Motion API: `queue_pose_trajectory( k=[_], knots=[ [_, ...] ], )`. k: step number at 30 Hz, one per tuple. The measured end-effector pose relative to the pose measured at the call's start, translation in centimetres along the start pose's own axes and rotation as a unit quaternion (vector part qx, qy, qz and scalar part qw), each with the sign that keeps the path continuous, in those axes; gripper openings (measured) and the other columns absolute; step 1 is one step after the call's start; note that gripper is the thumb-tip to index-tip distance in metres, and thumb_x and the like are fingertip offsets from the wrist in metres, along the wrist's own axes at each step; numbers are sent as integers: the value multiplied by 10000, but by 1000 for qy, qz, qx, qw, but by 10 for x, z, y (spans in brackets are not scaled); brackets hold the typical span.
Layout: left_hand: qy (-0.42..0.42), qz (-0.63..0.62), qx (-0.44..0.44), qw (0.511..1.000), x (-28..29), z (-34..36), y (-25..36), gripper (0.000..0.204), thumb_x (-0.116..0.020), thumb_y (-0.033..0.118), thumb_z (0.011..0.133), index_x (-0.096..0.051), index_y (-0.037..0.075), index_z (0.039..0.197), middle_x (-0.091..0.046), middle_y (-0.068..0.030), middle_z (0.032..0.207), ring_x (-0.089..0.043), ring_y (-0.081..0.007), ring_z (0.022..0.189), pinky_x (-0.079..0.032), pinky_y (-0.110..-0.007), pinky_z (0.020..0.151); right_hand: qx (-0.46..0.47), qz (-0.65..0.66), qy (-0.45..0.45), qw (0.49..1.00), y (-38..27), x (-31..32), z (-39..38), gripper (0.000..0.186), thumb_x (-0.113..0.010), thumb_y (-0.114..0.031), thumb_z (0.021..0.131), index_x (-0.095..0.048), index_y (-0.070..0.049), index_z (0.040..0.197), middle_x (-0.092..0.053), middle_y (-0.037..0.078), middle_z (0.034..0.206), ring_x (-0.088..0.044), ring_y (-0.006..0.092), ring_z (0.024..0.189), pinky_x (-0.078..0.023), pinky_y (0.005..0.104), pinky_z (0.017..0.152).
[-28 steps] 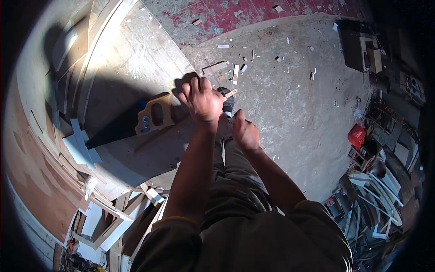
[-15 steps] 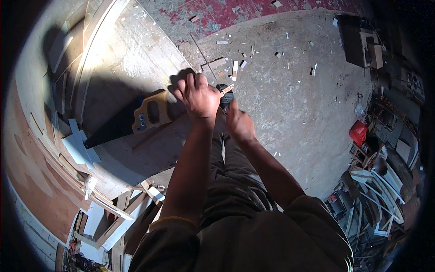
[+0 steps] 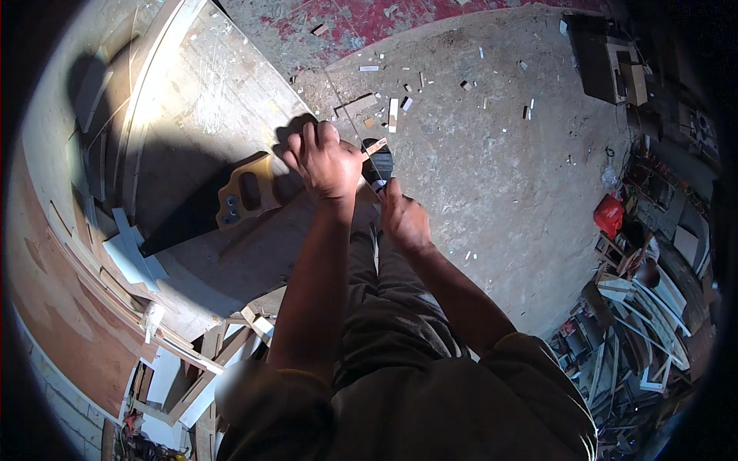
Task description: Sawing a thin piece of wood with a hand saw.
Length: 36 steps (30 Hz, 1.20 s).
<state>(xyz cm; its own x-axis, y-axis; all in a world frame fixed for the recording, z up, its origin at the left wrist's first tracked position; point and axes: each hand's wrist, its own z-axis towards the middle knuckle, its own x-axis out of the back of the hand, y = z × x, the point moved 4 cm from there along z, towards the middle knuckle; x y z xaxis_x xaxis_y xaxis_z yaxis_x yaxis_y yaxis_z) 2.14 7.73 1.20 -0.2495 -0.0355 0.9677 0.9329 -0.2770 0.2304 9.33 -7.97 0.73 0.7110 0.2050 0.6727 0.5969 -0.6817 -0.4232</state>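
Observation:
My left hand (image 3: pixel 327 165) presses down at the right edge of the wooden bench (image 3: pixel 231 100), its fingers bent over a small wood strip (image 3: pixel 376 147). The strip's end juts past the edge, beside my thumb side; the rest is hidden under the hand. My right hand (image 3: pixel 406 222), just below and to the right, is closed round the near end of a thin saw (image 3: pixel 347 117). Edge-on, its long blade shows as a dark line crossing the strip; its handle is hidden in my fist. Another handsaw (image 3: pixel 252 188), yellow-handled and dark-bladed, lies on the bench to the left.
Below the strip is a dark shoe (image 3: pixel 378 163) on the concrete floor (image 3: pixel 477 177). Wood offcuts (image 3: pixel 393 115) are scattered beyond it. Scrap boards (image 3: pixel 646 307) pile up at the right, near a red bag (image 3: pixel 608 215). More scrap wood (image 3: pixel 192 384) lies at the lower left.
My right hand has shifted slightly toward me, drawing the saw back along the strip. The left hand stays pressed on the strip. The whole view has shifted a little.

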Motion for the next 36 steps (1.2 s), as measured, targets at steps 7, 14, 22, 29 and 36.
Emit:
queue_pose_trajectory(
  k=[7, 14, 22, 29, 36],
  knots=[
    [12, 7, -2, 1000, 0, -1, 2, 132, -667, 110, 659, -577, 113, 755, -564, -65, 865, -533, -295, 881, -361, -443, 779, -15, 16, 0, 1000, -11, 5, 22, 203, -448, -270, 1028, -423, -82, 1101, -669, 270, 751, -670, 484, 722, -524, 591, 615],
    [20, 3, -2, 1000, 2, -1, 2, 131, -667, 107, 648, -579, 110, 745, -564, -66, 886, -532, -297, 886, -366, -448, 770, -16, -4, -4, 1000, 11, 0, 10, 322, -518, -272, 1001, -390, -78, 1224, -661, 290, 760, -653, 503, 697, -499, 607, 608],
    [25, 9, -9, 1000, 2, 0, -1, 127, -666, 114, 656, -583, 106, 752, -566, -66, 884, -532, -295, 889, -369, -453, 782, 22, -6, -24, 999, 16, 3, -3, 251, -408, -250, 1023, -405, -76, 1204, -676, 277, 791, -674, 486, 726, -532, 598, 625],
    [3, 3, 2, 1000, 1, 1, 5, 121, -671, 130, 658, -571, 105, 723, -567, -72, 859, -535, -298, 881, -367, -456, 776, 11, -3, -15, 1000, -6, 5, 33, 243, -401, -257, 1022, -395, -68, 1174, -668, 306, 786, -676, 493, 756, -526, 615, 639],
    [8, 6, 2, 1000, 1, 1, 0, 125, -676, 142, 664, -571, 109, 725, -569, -70, 853, -535, -298, 886, -371, -454, 771, -11, -6, -42, 999, 0, 10, 16, 220, -398, -257, 1024, -415, -78, 1152, -669, 305, 787, -664, 511, 746, -523, 609, 651]
  ],
)
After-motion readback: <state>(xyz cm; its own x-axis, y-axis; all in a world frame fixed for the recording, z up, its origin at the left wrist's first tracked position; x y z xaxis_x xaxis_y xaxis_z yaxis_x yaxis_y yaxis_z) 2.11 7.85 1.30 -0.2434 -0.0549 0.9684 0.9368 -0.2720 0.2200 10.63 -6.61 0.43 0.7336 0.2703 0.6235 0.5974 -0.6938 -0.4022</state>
